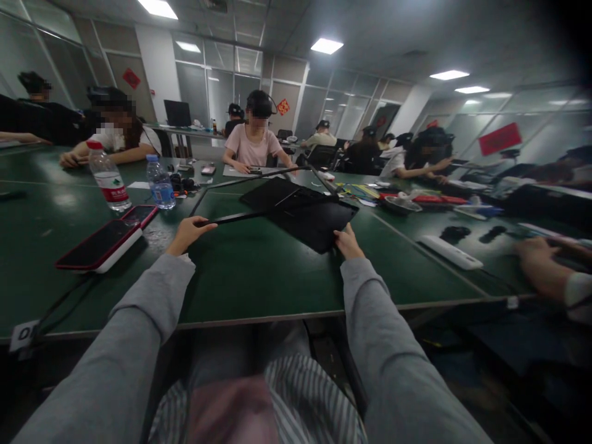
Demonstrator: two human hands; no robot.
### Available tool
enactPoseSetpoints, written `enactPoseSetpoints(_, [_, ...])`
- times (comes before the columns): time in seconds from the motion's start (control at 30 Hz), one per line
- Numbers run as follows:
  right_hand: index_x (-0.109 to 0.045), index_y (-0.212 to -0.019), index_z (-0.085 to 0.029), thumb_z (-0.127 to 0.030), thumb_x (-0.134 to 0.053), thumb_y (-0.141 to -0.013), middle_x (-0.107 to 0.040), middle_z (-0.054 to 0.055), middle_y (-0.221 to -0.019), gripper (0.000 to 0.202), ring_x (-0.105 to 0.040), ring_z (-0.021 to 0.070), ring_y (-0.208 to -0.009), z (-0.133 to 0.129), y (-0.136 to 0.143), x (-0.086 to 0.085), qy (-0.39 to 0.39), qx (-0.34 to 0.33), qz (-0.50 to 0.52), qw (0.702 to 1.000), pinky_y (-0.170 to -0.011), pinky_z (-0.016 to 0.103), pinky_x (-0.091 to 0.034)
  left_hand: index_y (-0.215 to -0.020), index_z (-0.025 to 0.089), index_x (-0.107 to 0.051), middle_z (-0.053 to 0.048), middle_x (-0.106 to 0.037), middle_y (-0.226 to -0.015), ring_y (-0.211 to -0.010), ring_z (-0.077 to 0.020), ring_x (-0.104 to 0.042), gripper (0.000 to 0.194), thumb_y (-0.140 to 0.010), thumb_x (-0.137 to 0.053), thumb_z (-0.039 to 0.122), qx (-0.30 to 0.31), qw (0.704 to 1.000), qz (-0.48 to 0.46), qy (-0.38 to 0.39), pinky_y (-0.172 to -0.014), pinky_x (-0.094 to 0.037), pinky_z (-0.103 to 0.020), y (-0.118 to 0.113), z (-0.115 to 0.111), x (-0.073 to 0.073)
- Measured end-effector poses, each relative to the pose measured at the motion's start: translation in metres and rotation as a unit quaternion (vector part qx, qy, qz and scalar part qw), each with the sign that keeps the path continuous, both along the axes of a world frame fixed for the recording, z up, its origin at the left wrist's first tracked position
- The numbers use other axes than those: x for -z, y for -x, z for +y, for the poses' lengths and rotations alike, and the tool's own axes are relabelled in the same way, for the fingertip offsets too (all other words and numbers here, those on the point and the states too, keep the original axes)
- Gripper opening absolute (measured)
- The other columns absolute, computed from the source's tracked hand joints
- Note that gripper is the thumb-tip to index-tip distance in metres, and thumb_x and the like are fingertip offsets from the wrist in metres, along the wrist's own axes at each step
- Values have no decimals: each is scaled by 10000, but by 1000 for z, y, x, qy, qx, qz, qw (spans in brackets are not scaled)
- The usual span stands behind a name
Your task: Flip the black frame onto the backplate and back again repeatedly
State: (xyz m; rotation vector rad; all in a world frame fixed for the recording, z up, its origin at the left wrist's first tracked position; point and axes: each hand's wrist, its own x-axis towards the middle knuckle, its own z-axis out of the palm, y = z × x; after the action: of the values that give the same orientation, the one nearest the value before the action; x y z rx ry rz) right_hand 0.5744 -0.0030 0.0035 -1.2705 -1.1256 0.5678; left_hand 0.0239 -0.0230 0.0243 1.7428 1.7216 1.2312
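A white tag (pixel 24 335) at the desk's (pixel 259 290) left front edge reads "0" or "O", its next character unclear. Lettering on the red-capped bottle's label (pixel 112 191) and the red-and-gold wall sign (pixel 283 106) is too blurred to read.

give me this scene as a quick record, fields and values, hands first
left hand: left hand grips a thin black frame by its near left part
right hand: right hand holds a corner of a black panel
frame and panel: overlapping in view; whether joined, cannot tell
surface: green table
left side: red-capped bottle, blue-capped bottle, red-edged device
right side: white power strip
across: person in pink top
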Motion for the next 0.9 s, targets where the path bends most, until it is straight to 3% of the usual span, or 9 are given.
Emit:
enactPoseSetpoints(0.13, [-675, -1386, -250, -377, -768, -635, -802, 86, -1123, 767, -766, 283, -1057, 12, 2, 7, 65, -35, 57, 996, -1006, 500, -631, -927, 244, -838, -106, -828, -1055, -1048, -331, -737, 554, -688, -868, 743, -1, 996, 85, -22, -975, -545, -425, 0, 2, 2])
enactPoseSetpoints(0.27, [-673, -1308, -204, -712, -626, -816, -780, 117, -1052, 709, -756, 295, -1110, 22, -4, 9, 30, 53, 48, 997, -1024, 504, -628, -954, 256, -842, -114, -817, -1146, -1145, -350, -701, 505, -752, -864, 718, -7, 988, 145, -52, -1029, -518, -462, -4, 2, 6])
enactPoseSetpoints(0.33, [-670, -1287, -215, -818, -541, -856, -778, 133, -1087, 753, -752, 314, -1160, 25, -5, 8, 33, 37, 44, 998, -1054, 524, -619, -971, 260, -841, -107, -812, -1171, -1178, -347, -684, 468, -786, -863, 689, 4, 984, 162, -68, -1048, -503, -470, -7, 1, 7])
enactPoseSetpoints(0.37, [-669, -1293, -216, -819, -586, -841, -776, 144, -1139, 758, -741, 325, -1203, 25, -4, 8, 39, 18, 28, 999, -1089, 534, -602, -975, 261, -840, -103, -812, -1172, -1186, -344, -678, 448, -798, -865, 672, 11, 983, 169, -74, -1053, -497, -473, -9, 1, 7])
enactPoseSetpoints(0.47, [-646, -1404, -181, -588, -813, -752, -713, 190, -1388, 786, -650, 356, -1376, 25, 1, 11, 38, -2, -76, 996, -1222, 563, -498, -977, 262, -837, -97, -812, -1170, -1195, -340, -664, 401, -817, -877, 627, 24, 980, 182, -78, -1059, -482, -483, -14, 0, 5])
enactPoseSetpoints(0.6, [-627, -1499, -151, -323, -708, -797, -639, 191, -1534, 727, -534, 345, -1502, 22, 8, 18, 1, 56, -180, 982, -1328, 593, -351, -1012, 277, -841, -88, -806, -1202, -1234, -341, -638, 354, -858, -861, 595, 41, 978, 194, -67, -1073, -452, -496, -22, -2, 4])
enactPoseSetpoints(0.77, [-649, -1497, -186, -260, -628, -810, -689, 143, -1486, 691, -551, 330, -1496, 14, 5, 23, -14, 76, -201, 977, -1342, 615, -325, -1066, 307, -847, -77, -794, -1254, -1296, -344, -601, 284, -920, -818, 549, 70, 970, 226, -58, -1119, -383, -532, -27, 1, 8])
enactPoseSetpoints(0.9, [-656, -1484, -161, -247, -639, -802, -689, 146, -1494, 687, -573, 326, -1490, 9, 6, 21, 11, 88, -193, 977, -1340, 564, -353, -1129, 342, -846, -62, -782, -1289, -1310, -345, -590, 287, -974, -746, 562, 94, 962, 253, -49, -1128, -337, -541, -28, 4, 12])
